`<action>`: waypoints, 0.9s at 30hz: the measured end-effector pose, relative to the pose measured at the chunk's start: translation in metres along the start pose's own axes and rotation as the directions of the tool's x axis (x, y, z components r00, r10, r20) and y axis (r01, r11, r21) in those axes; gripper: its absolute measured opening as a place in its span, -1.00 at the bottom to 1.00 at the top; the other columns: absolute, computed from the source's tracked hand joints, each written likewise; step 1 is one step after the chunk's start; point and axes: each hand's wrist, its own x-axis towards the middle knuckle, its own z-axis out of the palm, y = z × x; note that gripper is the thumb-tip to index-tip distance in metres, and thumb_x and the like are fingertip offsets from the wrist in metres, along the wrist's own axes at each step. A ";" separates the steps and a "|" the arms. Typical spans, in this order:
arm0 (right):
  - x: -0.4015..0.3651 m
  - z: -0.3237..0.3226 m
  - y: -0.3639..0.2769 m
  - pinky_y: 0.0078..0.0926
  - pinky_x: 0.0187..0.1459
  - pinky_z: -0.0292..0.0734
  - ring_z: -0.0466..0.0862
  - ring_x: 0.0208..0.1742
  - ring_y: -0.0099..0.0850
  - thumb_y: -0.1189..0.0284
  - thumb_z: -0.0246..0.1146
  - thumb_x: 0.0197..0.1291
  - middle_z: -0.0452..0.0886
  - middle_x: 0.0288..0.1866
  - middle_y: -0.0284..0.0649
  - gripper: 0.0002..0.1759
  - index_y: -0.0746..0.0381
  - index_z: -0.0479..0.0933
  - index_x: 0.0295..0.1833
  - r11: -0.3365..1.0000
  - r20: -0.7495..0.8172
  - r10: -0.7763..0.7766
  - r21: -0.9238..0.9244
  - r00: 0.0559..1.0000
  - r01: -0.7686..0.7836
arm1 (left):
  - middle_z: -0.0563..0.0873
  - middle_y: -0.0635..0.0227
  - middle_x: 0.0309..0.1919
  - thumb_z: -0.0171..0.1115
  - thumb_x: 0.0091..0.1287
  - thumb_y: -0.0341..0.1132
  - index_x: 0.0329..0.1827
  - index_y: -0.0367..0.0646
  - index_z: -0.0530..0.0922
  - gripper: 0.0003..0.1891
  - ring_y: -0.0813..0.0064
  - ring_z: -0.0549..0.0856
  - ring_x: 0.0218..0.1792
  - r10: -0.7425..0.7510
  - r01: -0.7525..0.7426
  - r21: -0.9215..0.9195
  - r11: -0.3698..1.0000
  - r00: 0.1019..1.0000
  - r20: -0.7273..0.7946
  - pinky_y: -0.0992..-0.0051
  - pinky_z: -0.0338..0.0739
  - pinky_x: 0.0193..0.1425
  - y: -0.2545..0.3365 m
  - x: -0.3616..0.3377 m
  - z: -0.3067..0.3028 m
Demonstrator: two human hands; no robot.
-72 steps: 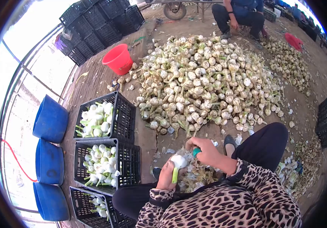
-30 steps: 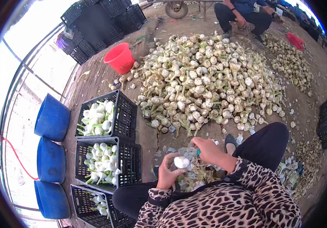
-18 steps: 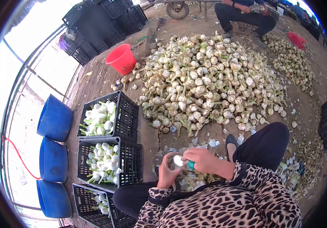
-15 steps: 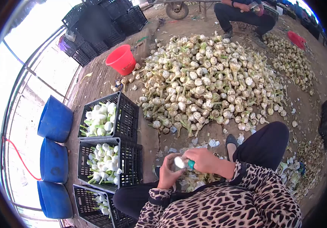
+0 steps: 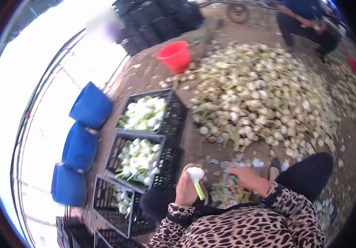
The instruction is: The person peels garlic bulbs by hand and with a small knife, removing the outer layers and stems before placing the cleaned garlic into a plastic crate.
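My left hand [image 5: 186,189] is closed round a peeled white garlic bulb [image 5: 195,173], its short green stem pointing down toward my lap. To the right, my right hand [image 5: 247,179] is closed on a green-handled tool [image 5: 235,180], apart from the bulb; any blade is too blurred to make out. Beyond both hands lies a big heap of unpeeled garlic bulbs [image 5: 264,97]. On the left, peeled garlic with green stems fills two black crates, the far one [image 5: 171,93] and the middle one [image 5: 161,140]. A third, nearer crate [image 5: 99,182] holds fewer bulbs.
Three blue buckets [image 5: 78,146] line the left side. A red bucket [image 5: 178,58] stands behind the crates, with stacked black crates [image 5: 161,25] farther back. Another person [image 5: 306,25] sits beyond the heap. Peel scraps [image 5: 227,194] litter the ground near my feet.
My hands have separated: the left has turned with the garlic bulb so its stem shows, while the right has drawn away with the green-handled tool. The view has swung left.
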 end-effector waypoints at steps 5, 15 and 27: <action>0.006 0.009 0.018 -0.04 -0.13 0.47 0.59 -0.16 0.03 0.56 0.18 -0.06 0.63 -0.22 0.00 -0.64 0.18 0.56 -0.06 0.999 0.146 -0.036 -0.019 0.989 0.039 | 0.63 0.05 -0.09 -0.07 0.45 0.01 0.06 -0.18 0.47 -0.57 0.09 0.63 -0.09 0.220 -0.258 -0.220 0.941 0.958 -0.183 0.34 0.65 -0.14 0.072 -0.029 -0.018; 0.003 0.063 0.087 -0.04 -0.23 0.49 0.61 -0.26 0.02 0.50 0.19 -0.13 0.62 -0.36 -0.01 -0.76 0.21 0.61 -0.26 0.998 0.209 0.039 -0.061 0.977 -0.026 | 0.55 -0.05 0.05 -0.12 0.49 -0.07 0.07 -0.37 0.41 -0.55 0.13 0.56 0.11 0.470 -0.546 -0.036 0.837 0.751 -0.463 0.26 0.49 0.25 0.141 0.025 -0.052; 0.022 0.078 0.234 -0.05 -0.24 0.49 0.61 -0.26 0.05 0.45 0.18 0.03 0.63 -0.30 0.06 -0.58 0.27 0.50 0.07 0.826 -0.233 0.562 0.209 0.793 -0.524 | 0.62 0.33 -0.25 -0.07 0.49 -0.27 -0.16 -0.20 0.53 -0.77 0.44 0.61 -0.19 -0.206 0.272 0.139 0.952 0.908 -0.365 0.44 0.51 -0.08 -0.077 0.080 -0.001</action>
